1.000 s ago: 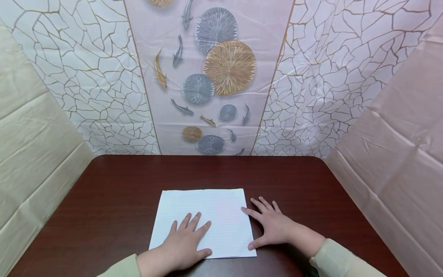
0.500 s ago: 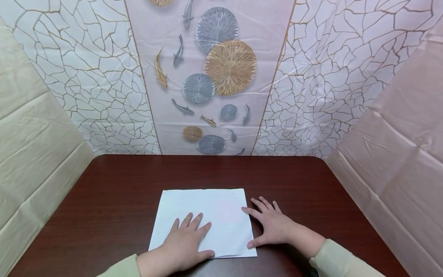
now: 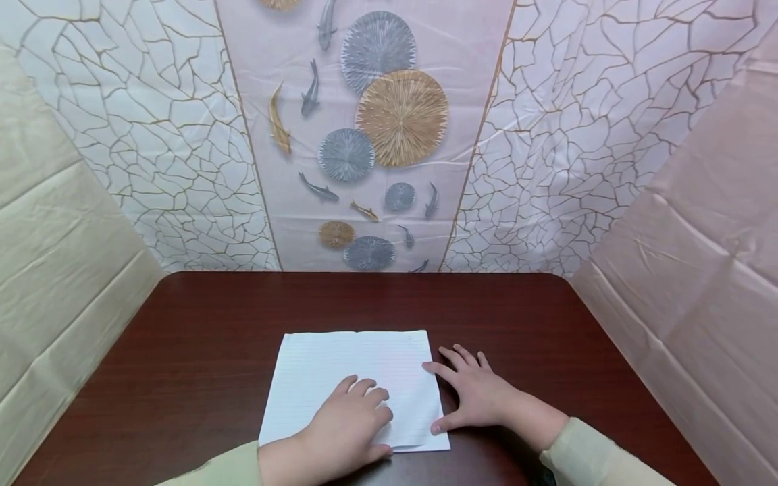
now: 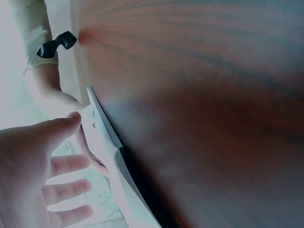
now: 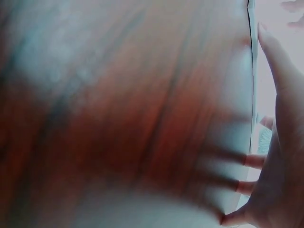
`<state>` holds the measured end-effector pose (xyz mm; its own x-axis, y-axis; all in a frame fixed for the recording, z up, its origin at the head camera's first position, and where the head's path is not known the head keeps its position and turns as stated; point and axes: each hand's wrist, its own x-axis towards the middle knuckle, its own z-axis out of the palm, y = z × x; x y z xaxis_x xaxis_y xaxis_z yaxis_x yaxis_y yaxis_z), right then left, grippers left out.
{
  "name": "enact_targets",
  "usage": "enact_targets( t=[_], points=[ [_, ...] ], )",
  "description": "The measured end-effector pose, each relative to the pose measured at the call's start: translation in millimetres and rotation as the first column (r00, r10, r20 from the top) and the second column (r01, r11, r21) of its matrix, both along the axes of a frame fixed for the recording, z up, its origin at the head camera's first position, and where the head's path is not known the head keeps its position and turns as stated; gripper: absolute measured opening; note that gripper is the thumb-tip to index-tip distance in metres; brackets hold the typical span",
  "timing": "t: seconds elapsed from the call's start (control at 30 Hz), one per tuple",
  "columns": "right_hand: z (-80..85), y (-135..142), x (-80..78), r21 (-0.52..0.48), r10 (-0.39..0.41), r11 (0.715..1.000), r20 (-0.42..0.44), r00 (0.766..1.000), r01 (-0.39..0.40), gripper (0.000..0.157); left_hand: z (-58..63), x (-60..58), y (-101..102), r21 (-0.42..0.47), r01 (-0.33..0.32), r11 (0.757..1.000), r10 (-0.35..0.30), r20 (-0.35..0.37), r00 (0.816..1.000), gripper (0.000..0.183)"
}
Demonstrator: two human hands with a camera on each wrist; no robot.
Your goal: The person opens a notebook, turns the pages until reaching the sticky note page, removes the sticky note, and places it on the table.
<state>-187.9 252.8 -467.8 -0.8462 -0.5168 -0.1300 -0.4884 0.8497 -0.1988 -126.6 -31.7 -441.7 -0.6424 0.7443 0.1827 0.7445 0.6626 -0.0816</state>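
Observation:
An open lined notebook (image 3: 316,364) lies flat near the front of the dark wooden table, its lower right page corner slightly raised. Above its lower middle is my left hand (image 3: 346,425), fingers bent loosely; the left wrist view shows this hand (image 4: 28,175) holding nothing, apart from the pages (image 4: 126,190). At the notebook's right edge my right hand (image 3: 480,395) is spread out. Its thumb and index fingertip rest on that edge, and the other fingers touch the table. In the right wrist view the right hand (image 5: 285,166) has its fingertips down on the tabletop.
The dark red-brown table (image 3: 213,337) stretches behind and to both sides of the notebook. Patterned cloth (image 3: 389,216) hangs at the back, and plain pale cloth panels (image 3: 681,270) stand left and right.
My left hand has risen off the page and shifted right, its fingers going from spread to bent. The lower right page lifted slightly. The right hand has hardly moved.

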Motion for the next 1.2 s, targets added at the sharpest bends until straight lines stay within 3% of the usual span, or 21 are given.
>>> enact_targets(
  t=[0.1,0.4,0.8,1.2],
  points=[
    [0.6,-1,0.4,0.0,-0.003,1.0,-0.003,1.0,0.003,0.109,1.2,0.0,5,-0.024,0.042,0.999,-0.043,-0.048,0.998,0.037],
    [-1.9,-2,0.1,-0.003,-0.007,1.0,-0.021,1.0,0.007,0.109,1.1,-0.8,12,-0.083,0.053,0.995,-0.053,0.007,0.999,0.029],
    [-0.9,3,-1.4,-0.005,-0.017,1.0,0.01,1.0,0.017,0.114,1.1,-0.3,15,-0.063,0.087,0.994,-0.09,-0.041,0.995,0.011],
    [6.7,5,-1.4,-0.006,0.012,1.0,0.024,1.0,-0.012,0.127,1.8,2.8,12,0.011,0.045,0.999,-0.045,-0.042,0.998,0.006]
  ],
)
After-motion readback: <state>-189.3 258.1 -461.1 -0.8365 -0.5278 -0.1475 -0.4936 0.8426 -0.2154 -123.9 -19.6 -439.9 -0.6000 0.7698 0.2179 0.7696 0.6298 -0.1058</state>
